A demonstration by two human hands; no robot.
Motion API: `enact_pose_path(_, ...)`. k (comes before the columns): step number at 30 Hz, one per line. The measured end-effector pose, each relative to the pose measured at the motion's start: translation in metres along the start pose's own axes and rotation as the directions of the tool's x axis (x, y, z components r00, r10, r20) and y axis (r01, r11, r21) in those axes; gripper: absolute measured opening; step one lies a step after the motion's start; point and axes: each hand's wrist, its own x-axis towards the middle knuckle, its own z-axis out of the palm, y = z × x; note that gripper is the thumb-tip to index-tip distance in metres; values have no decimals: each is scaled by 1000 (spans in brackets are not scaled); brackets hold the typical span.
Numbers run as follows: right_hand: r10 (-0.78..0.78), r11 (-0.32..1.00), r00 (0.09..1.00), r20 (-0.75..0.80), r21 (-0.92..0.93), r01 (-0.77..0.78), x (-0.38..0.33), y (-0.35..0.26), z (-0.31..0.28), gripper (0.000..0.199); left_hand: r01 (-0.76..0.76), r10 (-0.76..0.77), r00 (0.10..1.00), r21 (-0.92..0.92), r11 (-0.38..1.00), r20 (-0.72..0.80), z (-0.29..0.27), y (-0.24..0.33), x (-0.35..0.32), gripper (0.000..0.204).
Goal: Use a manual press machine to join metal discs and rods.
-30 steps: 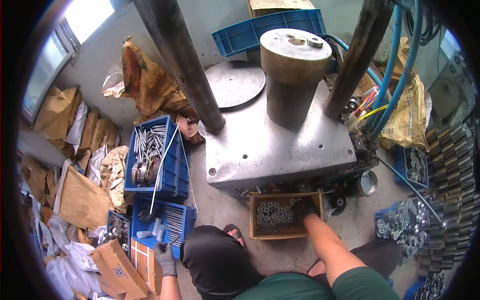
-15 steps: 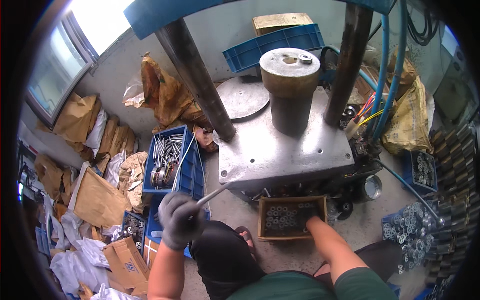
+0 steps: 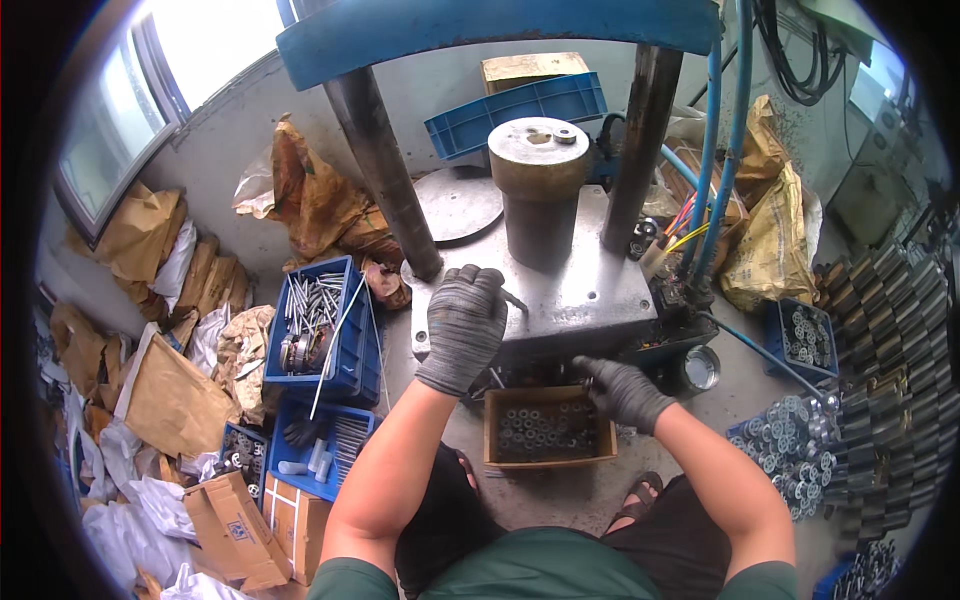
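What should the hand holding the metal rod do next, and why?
Probably carry the metal rod on toward the steel cylinder. The left hand grips it above the press plate, short of the cylinder, while the right hand reaches over the box of rings.

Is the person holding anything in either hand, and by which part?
The left hand is closed around one end of a thin metal rod over the press plate. The right hand reaches over the box of rings; any hold cannot be told.

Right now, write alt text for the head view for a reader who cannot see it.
A person's gloved left hand holds a thin metal rod over a press's steel plate, while the gloved right hand reaches above a cardboard box of metal rings. Blue crates of parts sit left.
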Motion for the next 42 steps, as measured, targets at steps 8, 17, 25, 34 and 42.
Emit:
enact_pose_path(8, 456, 299, 889, -39, 948, -112, 13, -21, -60, 19, 125, -179, 968, -283, 951, -174, 50, 8, -4, 26)
enact_pose_path(17, 607, -42, 794, 26, 999, -1, 24, 10, -36, 23, 200, -271, 817, 191, 961, 509, 90, -4, -15, 38)
enact_pose_path(25, 651, -79, 757, -62, 986, 149, 16, 4, -39, 21, 561, -345, 741, -248, 790, 576, 88, 9, -19, 34)
enact_pose_path(34, 637, -315, 770, -26, 903, 292, 37, 1, -31, 6, 778, -34, 533, -473, 414, 846, 53, 68, -29, 29)
enact_pose_path(42, 733, -504, 676, 75, 728, 466, 31, -23, -68, 6, 868, 43, 404, -369, -334, 914, 40, 102, -43, 61)
